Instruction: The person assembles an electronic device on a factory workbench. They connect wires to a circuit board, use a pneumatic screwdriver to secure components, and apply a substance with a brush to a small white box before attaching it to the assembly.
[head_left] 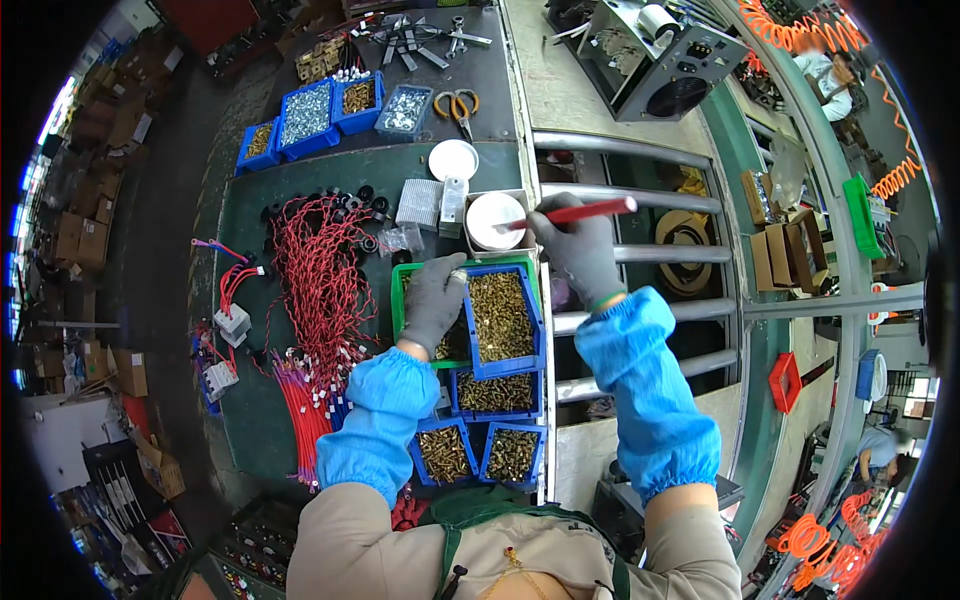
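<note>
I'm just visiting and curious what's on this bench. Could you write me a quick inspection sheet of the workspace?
Surface: dark green bench top, with metal rollers to its right.
Job's things: red-handled brush over a white pot; blue bin of brass parts.
Clutter: more blue bins of screws, scissors, a white lid.
Hands: both gloved; right hand holds the brush, left hand has its fingers at the blue bin's edge.
Cables: bundles of red wires; orange coiled hose.
Surroundings: cardboard boxes at left, another person at a far bench.
</note>
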